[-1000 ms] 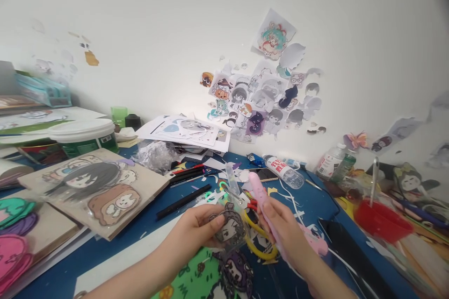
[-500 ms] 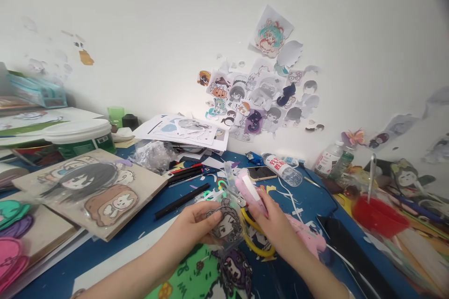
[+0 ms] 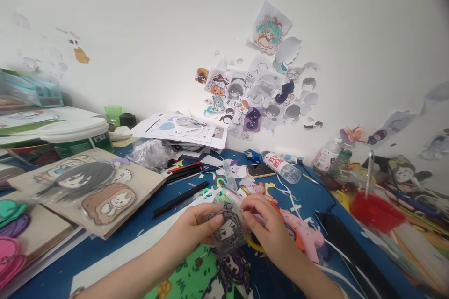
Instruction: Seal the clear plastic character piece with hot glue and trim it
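My left hand [image 3: 201, 226] is closed on a flat grey cartoon figure cutout [image 3: 228, 228] in clear film, thumb on its front and fingers behind. At the right edge of that clear film [image 3: 239, 239], my right hand [image 3: 264, 224] has its thumb and forefinger drawn together, apparently pinching the edge. Beneath the cutout lie a purple-and-black cartoon cutout [image 3: 235, 266] and a green patterned sheet [image 3: 192, 271]. A pink glue gun [image 3: 305, 231] rests right of my right hand, partly covered by it. Scissors with a yellow handle [image 3: 253, 242] are mostly hidden below that hand.
Left stand a board with cartoon pieces [image 3: 140, 175] and a lidded tub [image 3: 75, 133]. Black pens [image 3: 180, 200], a phone [image 3: 261, 171] and a water bottle [image 3: 282, 167] lie beyond my hands. To the right are a red bowl [image 3: 377, 212] and white cables [image 3: 343, 252].
My right hand has let go of the pink object with a white strip and moved left to the film's edge. My left hand still holds the cutout. The view has shifted slightly.
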{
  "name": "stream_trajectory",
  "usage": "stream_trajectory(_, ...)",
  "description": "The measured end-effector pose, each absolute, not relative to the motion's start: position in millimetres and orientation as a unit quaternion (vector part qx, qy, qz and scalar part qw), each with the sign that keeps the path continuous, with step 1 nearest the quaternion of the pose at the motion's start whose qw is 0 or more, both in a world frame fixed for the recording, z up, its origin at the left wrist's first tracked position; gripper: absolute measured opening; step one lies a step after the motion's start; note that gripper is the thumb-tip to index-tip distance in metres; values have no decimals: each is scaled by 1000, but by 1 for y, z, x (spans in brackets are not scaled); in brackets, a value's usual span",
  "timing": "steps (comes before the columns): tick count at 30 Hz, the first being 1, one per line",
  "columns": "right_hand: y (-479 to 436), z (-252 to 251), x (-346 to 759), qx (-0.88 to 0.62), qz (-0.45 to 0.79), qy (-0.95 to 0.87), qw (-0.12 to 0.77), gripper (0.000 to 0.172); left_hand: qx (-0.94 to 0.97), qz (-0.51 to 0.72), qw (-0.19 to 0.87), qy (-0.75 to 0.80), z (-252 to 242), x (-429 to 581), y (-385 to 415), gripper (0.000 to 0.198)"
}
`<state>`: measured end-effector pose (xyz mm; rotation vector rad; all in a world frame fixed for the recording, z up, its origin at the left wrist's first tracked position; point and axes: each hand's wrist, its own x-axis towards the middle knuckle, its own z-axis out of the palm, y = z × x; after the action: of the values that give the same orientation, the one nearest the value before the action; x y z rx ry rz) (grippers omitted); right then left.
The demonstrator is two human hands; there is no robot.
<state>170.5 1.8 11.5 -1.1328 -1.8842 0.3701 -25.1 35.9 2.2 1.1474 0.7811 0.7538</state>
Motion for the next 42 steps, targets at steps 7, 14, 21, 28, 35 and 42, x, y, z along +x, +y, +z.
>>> stream_trajectory(7,0,13,170,-445,165,-760,443,11,519,336,698,362,2,-24,37,55)
stream_trajectory(14,2,13,171,-446,160,-757,450,14,526,341,692,358,0,-24,38,54)
stream_trajectory(21,-2,14,168,-439,144,-767,446,10,528,341,691,357,1,-22,37,55)
stream_trajectory(28,1,12,168,-449,165,-762,437,18,535,335,689,357,3,-23,36,53)
stream_trajectory(35,0,15,169,-465,205,-748,427,16,528,334,695,356,3,-23,37,54)
stream_trajectory(42,2,12,167,-472,307,-704,433,13,519,342,699,354,-4,-22,38,52)
